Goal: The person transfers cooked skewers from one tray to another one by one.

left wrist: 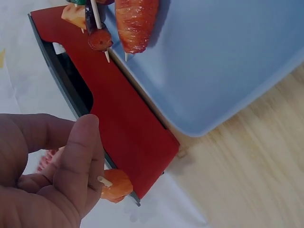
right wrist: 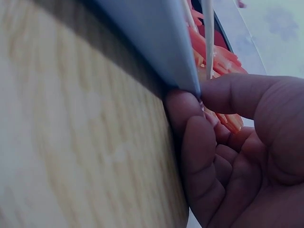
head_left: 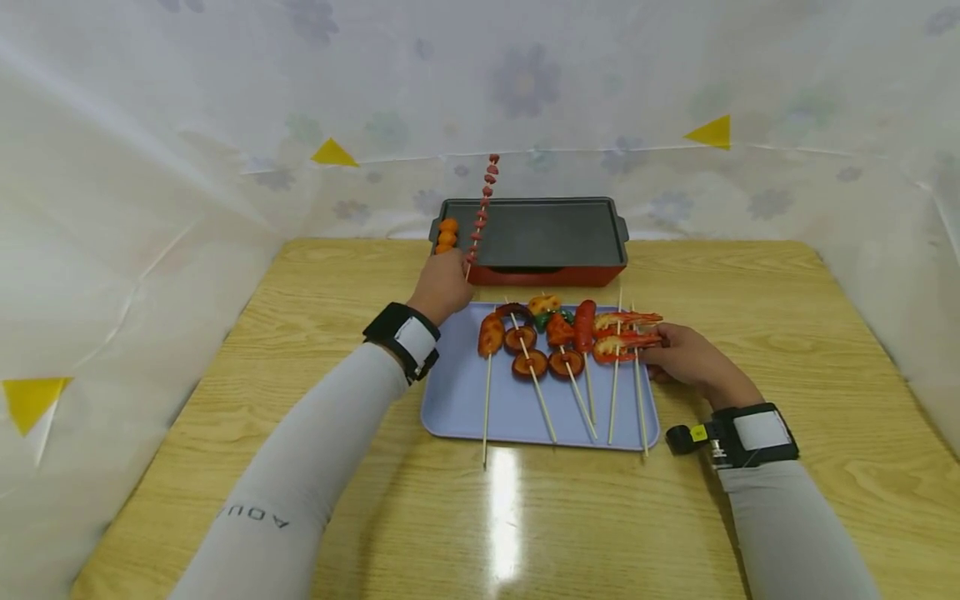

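Note:
My left hand (head_left: 441,287) grips a skewer of small red pieces (head_left: 482,218) near its lower end. That skewer slants up over the left part of a red and black tabletop grill (head_left: 555,237). Beside it, a skewer of orange balls (head_left: 447,227) lies along the grill's left edge, partly hidden by the hand. With thumb and fingers, my right hand (right wrist: 237,147) pinches the right rim of the blue tray (right wrist: 164,47), close to two shrimp skewers (head_left: 622,346). The left wrist view shows thumb and fingertips together, with an orange ball (left wrist: 118,186) beyond them.
On the tray lie mushroom skewers (head_left: 529,364), a sausage skewer (head_left: 585,325) and a chicken wing skewer (head_left: 491,333). Several sticks point toward me, some past the tray's front rim. Flower-patterned sheeting (head_left: 525,83) hangs behind and beside the wooden table (head_left: 300,333).

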{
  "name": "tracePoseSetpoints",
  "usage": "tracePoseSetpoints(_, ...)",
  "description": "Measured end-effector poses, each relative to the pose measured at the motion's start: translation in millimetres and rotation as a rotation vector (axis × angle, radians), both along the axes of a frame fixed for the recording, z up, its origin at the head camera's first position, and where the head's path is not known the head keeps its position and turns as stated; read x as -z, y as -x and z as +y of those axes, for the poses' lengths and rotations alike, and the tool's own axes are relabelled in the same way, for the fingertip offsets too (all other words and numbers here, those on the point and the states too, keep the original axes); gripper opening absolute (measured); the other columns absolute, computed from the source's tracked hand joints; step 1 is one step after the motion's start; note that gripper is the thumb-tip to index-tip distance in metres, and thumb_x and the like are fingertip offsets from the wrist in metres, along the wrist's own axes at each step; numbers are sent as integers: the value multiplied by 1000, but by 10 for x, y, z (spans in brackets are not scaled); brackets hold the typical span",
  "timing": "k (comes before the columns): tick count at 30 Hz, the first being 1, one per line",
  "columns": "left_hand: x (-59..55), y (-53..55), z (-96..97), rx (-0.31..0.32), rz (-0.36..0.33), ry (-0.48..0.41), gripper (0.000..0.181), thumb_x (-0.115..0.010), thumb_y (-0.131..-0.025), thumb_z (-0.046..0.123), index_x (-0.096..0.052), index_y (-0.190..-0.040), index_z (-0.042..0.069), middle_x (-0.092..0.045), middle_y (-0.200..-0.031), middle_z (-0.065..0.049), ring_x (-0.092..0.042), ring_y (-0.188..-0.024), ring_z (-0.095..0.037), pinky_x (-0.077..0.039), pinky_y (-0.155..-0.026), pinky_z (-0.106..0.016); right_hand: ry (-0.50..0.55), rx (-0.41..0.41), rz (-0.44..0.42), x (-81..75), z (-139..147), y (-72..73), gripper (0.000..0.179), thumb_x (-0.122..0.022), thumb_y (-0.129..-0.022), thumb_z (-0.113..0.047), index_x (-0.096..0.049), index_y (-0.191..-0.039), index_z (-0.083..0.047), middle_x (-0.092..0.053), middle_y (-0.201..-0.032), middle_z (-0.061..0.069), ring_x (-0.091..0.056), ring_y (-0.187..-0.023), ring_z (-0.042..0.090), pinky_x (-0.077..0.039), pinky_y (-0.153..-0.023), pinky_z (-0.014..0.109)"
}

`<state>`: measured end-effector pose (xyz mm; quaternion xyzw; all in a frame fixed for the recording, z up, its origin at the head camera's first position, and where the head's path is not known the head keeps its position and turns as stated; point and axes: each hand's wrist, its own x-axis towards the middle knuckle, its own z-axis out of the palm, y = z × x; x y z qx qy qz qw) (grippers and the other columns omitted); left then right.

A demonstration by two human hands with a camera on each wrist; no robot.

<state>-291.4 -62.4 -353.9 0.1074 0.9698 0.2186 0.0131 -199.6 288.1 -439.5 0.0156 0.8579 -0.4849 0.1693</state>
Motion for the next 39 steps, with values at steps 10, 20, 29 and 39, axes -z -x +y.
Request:
tracePoseSetpoints(10,55,-221,-208,24,59,-183,11,-55,-89,-2,-57,-100,-1,-49,-74,-7,-49,-65,-22,-37,-58,-29,23,-18,-12,6,-67,79,43,-60,-96,-14,-46,-131,9,-61,-86,6,-60,-71,13,-53,-63,28)
tracePoseSetpoints(20,117,-740,-243,53,140,-314,20,-59,-87,-2,-59,-106,-3,-59,-89,-11,-54,-75,-23,-46,-65,-33,-3,-55,-6,49,-21,93,41,-58,-98,-16,-46,-129,9,-61,-87,7,-59,-72,14,-52,-62,28)
tracePoseSetpoints(29,286,-1143,-229,44,44,-329,15,-63,-86,-3,-60,-100,-1,-56,-82,-6,-52,-70,-18,-44,-61,-30,-9,-45,8,88,30,97,45,-59,-98,-14,-44,-132,10,-61,-89,7,-59,-72,13,-52,-63,27)
tracePoseSetpoints(39,346,-1284,-172,57,-101,-262,16,-63,-83,-3,-50,-88,6,-48,-72,-2,-46,-63,-16,-34,-55,-27,-50,-27,-6,77,152,55,51,-59,-99,-18,-41,-136,12,-64,-95,7,-60,-76,14,-53,-64,29)
